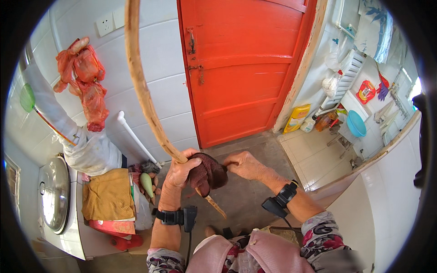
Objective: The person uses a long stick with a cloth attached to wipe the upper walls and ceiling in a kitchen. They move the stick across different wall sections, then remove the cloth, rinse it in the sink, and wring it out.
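My left hand grips a long, slightly bent wooden stick together with a maroon textured cloth item, perhaps a hat or glove. The cloth is bunched around or in front of the stick, hiding part of it. Below the cloth, the stick's tapered lower end points down over the floor, and its upper end runs out of the picture. At the cloth's right edge, my right hand has its fingers curled, with the fingertips pinching the edge.
Ahead stands a shut red door. Red plastic bags hang on the left wall above a white pipe. A brown cloth and a large metal lid lie at left. Through the right opening, a blue basin rests on a stool.
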The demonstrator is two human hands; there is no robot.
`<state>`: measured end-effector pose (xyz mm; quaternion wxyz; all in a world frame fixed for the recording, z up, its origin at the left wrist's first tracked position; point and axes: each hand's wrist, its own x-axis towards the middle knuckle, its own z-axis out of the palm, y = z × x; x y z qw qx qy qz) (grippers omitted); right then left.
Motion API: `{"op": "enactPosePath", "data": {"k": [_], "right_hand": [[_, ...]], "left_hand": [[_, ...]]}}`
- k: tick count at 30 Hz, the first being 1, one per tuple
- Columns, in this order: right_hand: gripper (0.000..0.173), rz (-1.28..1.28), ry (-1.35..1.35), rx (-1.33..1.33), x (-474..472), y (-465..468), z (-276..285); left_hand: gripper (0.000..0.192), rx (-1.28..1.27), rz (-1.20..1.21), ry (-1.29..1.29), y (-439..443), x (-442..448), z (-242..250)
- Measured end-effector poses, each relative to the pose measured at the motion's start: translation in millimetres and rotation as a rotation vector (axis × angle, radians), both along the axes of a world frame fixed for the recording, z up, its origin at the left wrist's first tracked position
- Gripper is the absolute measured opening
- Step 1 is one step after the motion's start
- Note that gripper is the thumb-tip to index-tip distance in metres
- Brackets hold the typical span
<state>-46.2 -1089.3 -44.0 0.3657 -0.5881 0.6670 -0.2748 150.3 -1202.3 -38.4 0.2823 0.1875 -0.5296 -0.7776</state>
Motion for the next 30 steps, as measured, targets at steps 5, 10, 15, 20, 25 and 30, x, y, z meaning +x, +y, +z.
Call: {"op": "enactPosePath", "data": {"k": [5,10,15,20,25,30], "right_hand": [[0.017,0.122,0.001,-0.256,-14.3,3.6,4.7],[0.013,0.001,0.132,-0.122,-4.5,8.7,1.5],[0.009,-0.116,0.487,-0.800,-38.3,-13.4,44.7],[0.016,-0.122,0.457,-0.899,-39.2,-14.3,111.7],[0.018,-0.026,0.187,-0.932,-25.3,-2.9,161.8],[0.011,-0.166,0.040,-0.849,-9.6,0.9,177.8]], "left_hand": [[0.011,-0.031,0.027,0.003,2.1,-6.6,-5.8],[0.010,-0.059,0.028,-0.003,2.9,-15.2,-10.7],[0.013,-0.245,0.128,-0.203,7.5,-12.4,-12.8],[0.027,-0.204,0.094,-0.272,14.1,-9.6,-13.5],[0.038,-0.202,0.144,-0.149,9.9,-17.7,-12.3],[0.049,-0.195,0.092,-0.048,22.2,-37.2,-4.1]]}}
